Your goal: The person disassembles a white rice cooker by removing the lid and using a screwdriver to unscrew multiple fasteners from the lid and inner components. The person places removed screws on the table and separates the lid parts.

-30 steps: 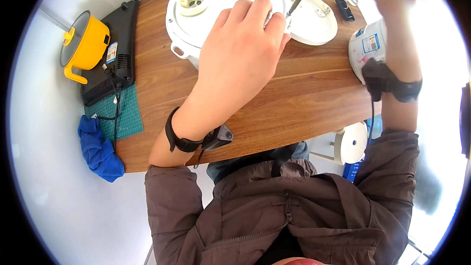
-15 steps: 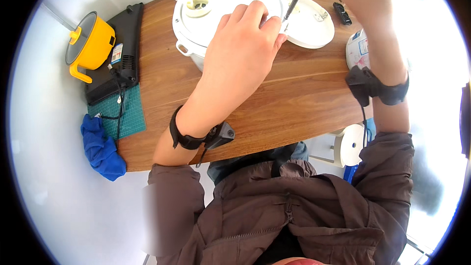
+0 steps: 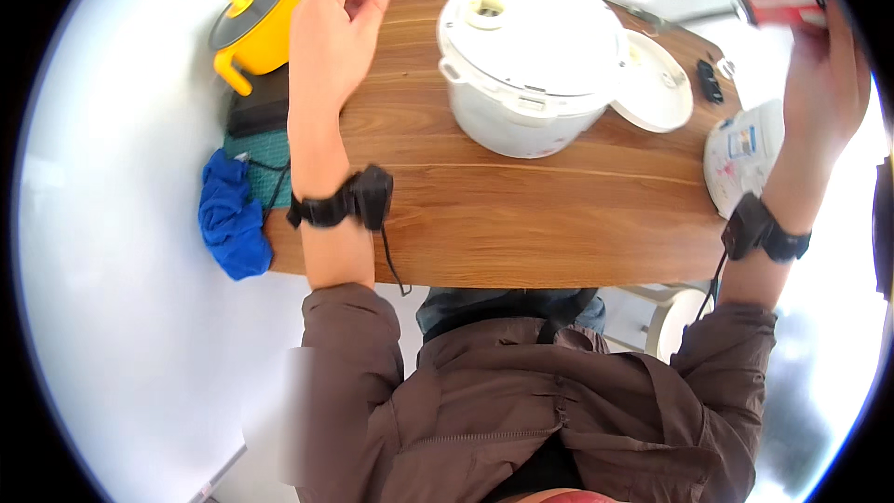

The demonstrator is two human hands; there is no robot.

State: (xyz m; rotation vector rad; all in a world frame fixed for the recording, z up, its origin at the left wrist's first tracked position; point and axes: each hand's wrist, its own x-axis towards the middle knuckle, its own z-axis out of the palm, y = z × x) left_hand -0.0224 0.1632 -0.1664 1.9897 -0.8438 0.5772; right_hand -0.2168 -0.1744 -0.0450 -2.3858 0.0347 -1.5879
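Note:
A white round pot (image 3: 531, 121) stands on the wooden table with its flat white lid (image 3: 559, 33) on top. A cream round fitting (image 3: 485, 11) with a dark opening sits at the lid's far left. My left hand (image 3: 333, 42) hovers left of the pot, apart from it, thumb and forefinger tips together; anything between them is too small to make out. Up at the far right, my right hand (image 3: 824, 74) grips a screwdriver (image 3: 787, 7) by its red and clear handle. The blurred shaft points left, over the table's back edge.
A white oval cover (image 3: 661, 88) lies right of the pot, near a small black object (image 3: 710, 82). A white tub (image 3: 740, 154) stands at the right edge. At left are a yellow pot (image 3: 261, 33), a black appliance (image 3: 265, 107), a green mat (image 3: 270, 144) and blue cloth (image 3: 233, 219).
My left hand has left the lid and moved left. My right hand has carried the screwdriver right, off the lid, tilting it from upright to nearly level. The view has shifted.

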